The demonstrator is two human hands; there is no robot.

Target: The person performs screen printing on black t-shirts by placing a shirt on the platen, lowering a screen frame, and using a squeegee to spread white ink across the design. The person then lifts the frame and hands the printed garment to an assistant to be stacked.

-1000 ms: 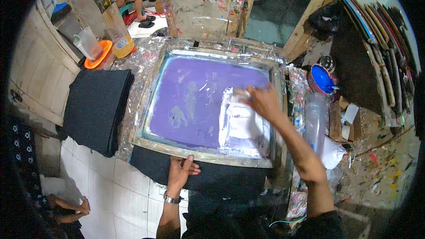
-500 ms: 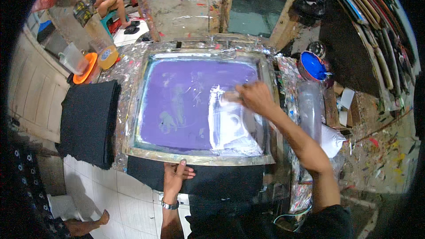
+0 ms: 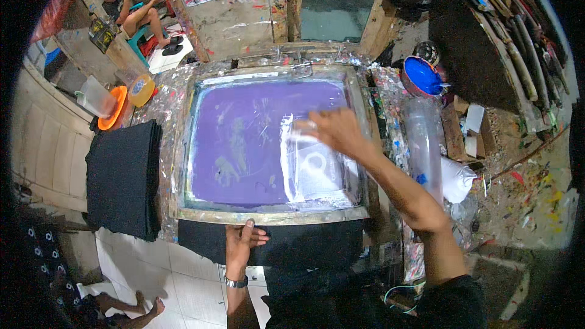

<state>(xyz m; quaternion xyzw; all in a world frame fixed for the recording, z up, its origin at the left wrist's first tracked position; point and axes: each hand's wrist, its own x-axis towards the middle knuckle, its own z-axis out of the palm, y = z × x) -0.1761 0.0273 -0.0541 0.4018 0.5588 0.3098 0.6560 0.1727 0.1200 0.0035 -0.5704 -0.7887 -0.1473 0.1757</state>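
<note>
- Pressing the left hand (image 3: 242, 245) flat, fingers spread, on the near edge of the big printing frame (image 3: 271, 214), right where the black cloth (image 3: 292, 245) is sticking out under it; likely holding the frame down so it is not sliding. Gripping nothing.
- Reaching the right hand (image 3: 337, 132) over the purple screen (image 3: 244, 140), on its right side, above the white paint patch (image 3: 317, 170). Looking like it is holding a flat white scraper (image 3: 298, 137) at its left end, but blurring too much to be sure; cannot tell how far the fingers are closing.
- Lying flat on the paint-splashed surface (image 3: 390, 103), the frame, straight in front of the body, so both hands are reaching it.
- Waiting just left of the frame, a neat pile of black cloth (image 3: 122, 176), near enough to grab.
- Standing to the right, a bowl of blue paint (image 3: 421, 76) and a clear tube (image 3: 423, 140) beside the frame, close to the working hand.
- Sitting far back at the top left, another person on a small stool (image 3: 139, 27), well apart.
- Hiding most of the black cloth under the frame; only the near strip is showing.
- Cutting off the corners in dark, and bending the edges.
- Hard to make out: the pale shapes in the purple, and the mess at the far right.
</note>
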